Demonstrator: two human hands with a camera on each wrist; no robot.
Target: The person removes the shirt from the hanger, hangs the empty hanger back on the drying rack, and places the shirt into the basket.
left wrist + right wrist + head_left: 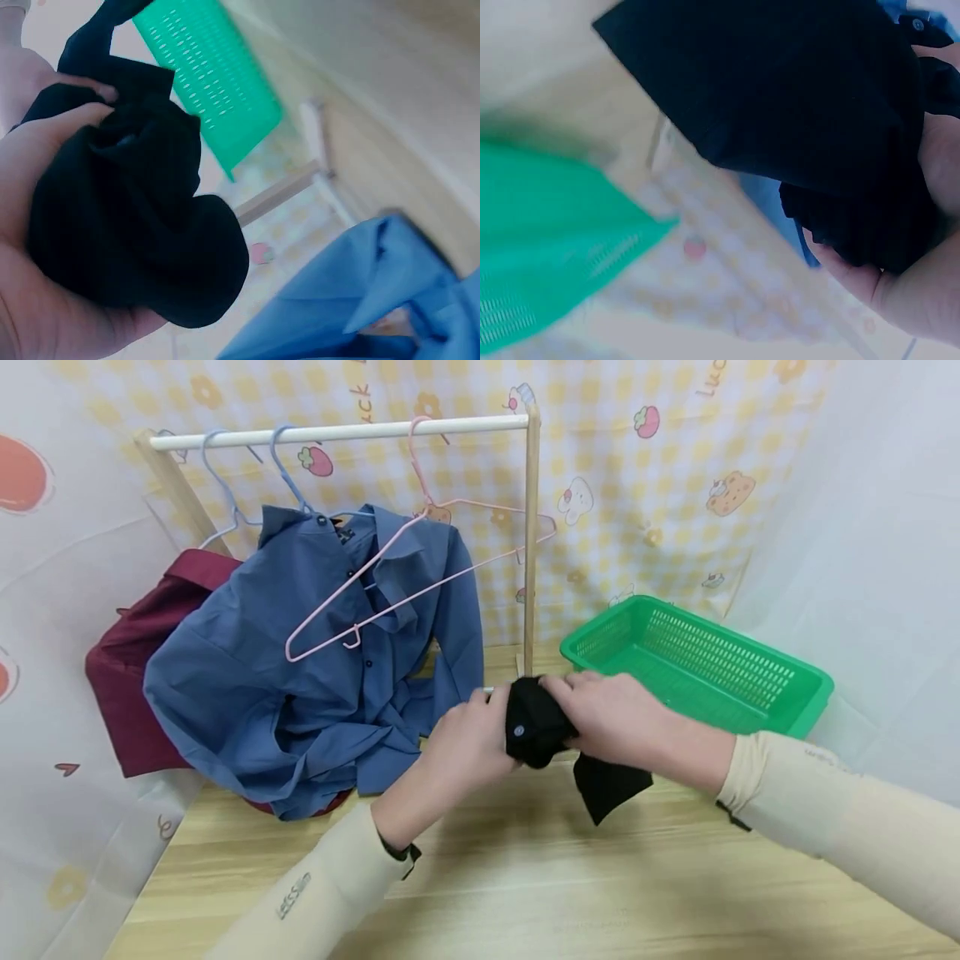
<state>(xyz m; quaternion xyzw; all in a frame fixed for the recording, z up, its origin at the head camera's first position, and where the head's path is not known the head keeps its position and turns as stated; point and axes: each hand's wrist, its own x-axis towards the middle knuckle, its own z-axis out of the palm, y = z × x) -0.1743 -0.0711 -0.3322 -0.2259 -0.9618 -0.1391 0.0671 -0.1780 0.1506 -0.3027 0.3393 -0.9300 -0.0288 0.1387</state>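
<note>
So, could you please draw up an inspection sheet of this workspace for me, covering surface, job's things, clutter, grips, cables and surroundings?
Surface: light wood-grain tabletop.
Job's things: black garment, bunched up, a pale button showing and one part hanging down.
Clutter: green basket at the right, partly hidden by the right arm; blue shirt hanging from the clothes rail; maroon garment left of it and partly behind; pink hanger on the rail with no garment on it.
Left grip: holds the black garment.
Right grip: holds the same garment.
Cables: nothing seen.
Surroundings: yellow-checked backdrop with cartoon prints; white drape at the right.
</note>
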